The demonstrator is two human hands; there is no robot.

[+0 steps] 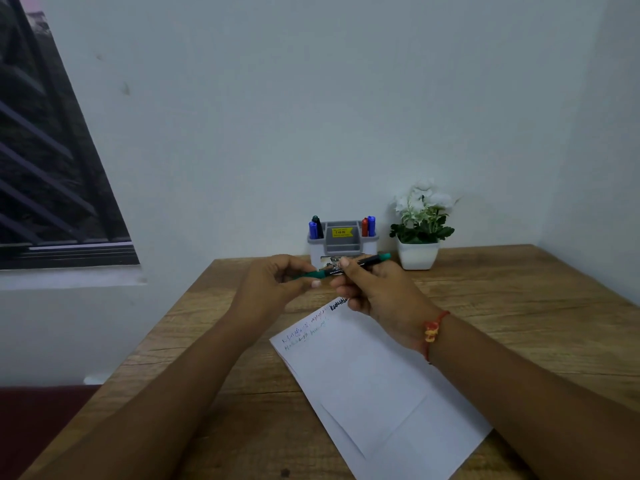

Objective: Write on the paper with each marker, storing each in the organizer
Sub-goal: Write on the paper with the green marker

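Bare forearms without sleeves, red thread bracelet with yellow charm on right wrist

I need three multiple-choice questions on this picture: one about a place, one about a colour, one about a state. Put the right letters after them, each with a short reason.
1. Where does the potted plant stand?
A. to the right of the organizer
B. to the left of the organizer
C. inside the organizer

2. What colour are the ends of the held marker?
A. red
B. green
C. yellow

3. How is that marker now?
A. gripped by the left hand and the right hand together
B. standing in the organizer
C. gripped by one hand only

Answers:
1 A: its white pot sits on the table, to the right of the organizer.
2 B: both visible ends are green and the body is black.
3 A: the fingers of both hands curl round it in front of the organizer.
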